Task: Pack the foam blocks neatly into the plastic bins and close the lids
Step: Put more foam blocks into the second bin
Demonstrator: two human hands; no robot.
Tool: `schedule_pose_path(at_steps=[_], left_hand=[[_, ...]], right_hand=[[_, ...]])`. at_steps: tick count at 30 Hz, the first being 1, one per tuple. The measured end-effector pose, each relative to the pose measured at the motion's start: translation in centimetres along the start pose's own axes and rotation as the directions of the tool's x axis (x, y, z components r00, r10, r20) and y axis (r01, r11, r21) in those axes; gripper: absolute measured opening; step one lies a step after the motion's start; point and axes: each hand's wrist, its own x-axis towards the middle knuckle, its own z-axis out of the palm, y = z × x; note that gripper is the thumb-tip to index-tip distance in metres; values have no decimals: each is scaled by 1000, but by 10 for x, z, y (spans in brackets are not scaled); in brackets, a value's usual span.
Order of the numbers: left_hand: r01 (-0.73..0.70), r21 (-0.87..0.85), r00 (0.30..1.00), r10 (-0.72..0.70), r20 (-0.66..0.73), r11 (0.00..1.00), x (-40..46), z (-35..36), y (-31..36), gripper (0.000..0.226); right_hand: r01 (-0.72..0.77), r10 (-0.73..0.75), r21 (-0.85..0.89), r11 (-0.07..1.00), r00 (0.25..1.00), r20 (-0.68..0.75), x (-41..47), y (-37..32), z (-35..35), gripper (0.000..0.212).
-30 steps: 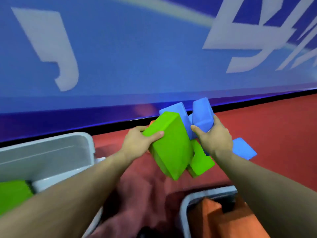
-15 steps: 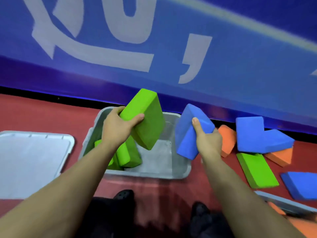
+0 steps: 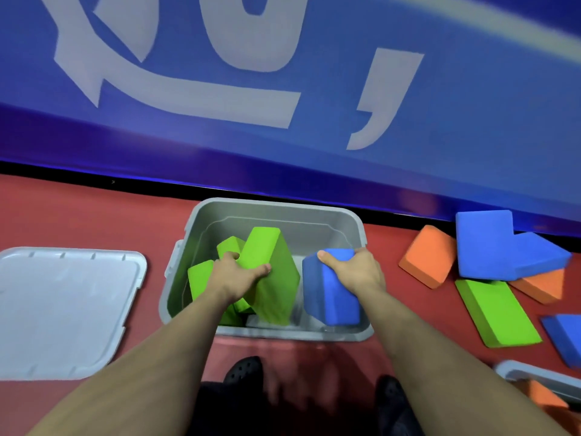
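A grey bin (image 3: pixel 276 209) is standing open on the red floor (image 3: pixel 78 215) against a blue wall (image 3: pixel 314 42) with pale lettering. The left hand (image 3: pixel 235 275) is gripping a large green block (image 3: pixel 270 275), thumb on its near face and fingers curled behind it, holding it tilted inside the bin. Smaller green blocks (image 3: pixel 201 278) are lying in the bin's left part, touching the large one. The right hand (image 3: pixel 355 272) is gripping a blue block (image 3: pixel 330 294), thumb over its top edge, holding it in the bin's right part beside the wall. The grey lid (image 3: pixel 63 309) is lying flat on the floor just left of the bin. To the right, an orange block (image 3: pixel 427 256), an L-shaped blue block (image 3: pixel 496 243) and a flat green block (image 3: pixel 496 313) are lying loose on the floor. A second bin (image 3: pixel 534 377) holding orange foam is showing at the lower right corner. Dark shoes (image 3: pixel 242 371) are showing near the bottom edge.
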Motion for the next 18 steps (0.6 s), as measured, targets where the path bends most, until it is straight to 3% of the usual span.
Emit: schedule_pose_path(at_steps=[2, 5, 7, 11, 16, 18], left_hand=[[34, 45, 998, -36, 55, 998, 4, 7, -3, 119], [67, 82, 981, -80, 175, 994, 3, 18, -1, 105], [57, 194, 969, -101, 225, 979, 4, 27, -2, 103], [4, 307, 972, -76, 224, 952, 3, 35, 5, 103], [-44, 294, 977, -20, 211, 955, -1, 40, 20, 97], [-67, 276, 978, 8, 210, 959, -3, 44, 27, 98]], right_hand=[[-17, 19, -42, 999, 999, 40, 9, 7, 7, 81], [-39, 45, -52, 998, 993, 113, 23, 18, 18, 57], [-56, 58, -17, 998, 989, 134, 29, 21, 21, 49], [-51, 52, -7, 999, 991, 126, 31, 23, 19, 48], [-42, 41, 9, 999, 993, 112, 27, 33, 4, 51], [-24, 19, 40, 999, 992, 124, 28, 38, -2, 41]])
